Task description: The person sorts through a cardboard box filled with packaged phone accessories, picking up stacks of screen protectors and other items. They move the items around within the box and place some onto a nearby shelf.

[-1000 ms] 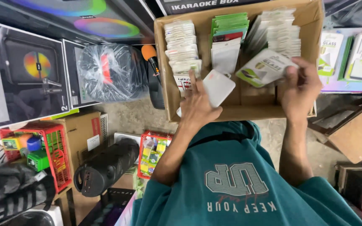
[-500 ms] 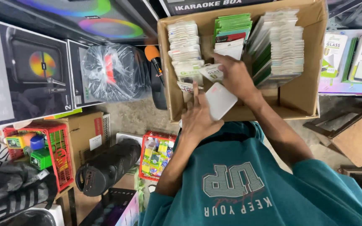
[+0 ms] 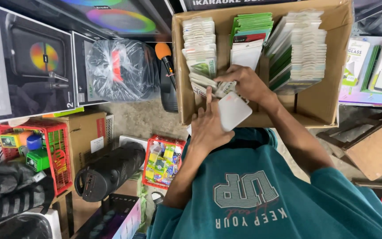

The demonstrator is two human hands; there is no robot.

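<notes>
While the left hand (image 3: 212,126) grips a white packet (image 3: 234,110), the right hand (image 3: 244,82) pinches packets (image 3: 208,82) in the cardboard box (image 3: 319,108).

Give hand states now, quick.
Left hand: shut on white flat packet.
Right hand: shut on packet at left stack.

Right hand (image 3: 244,82) now lower, on left stack (image 3: 201,57).
</notes>
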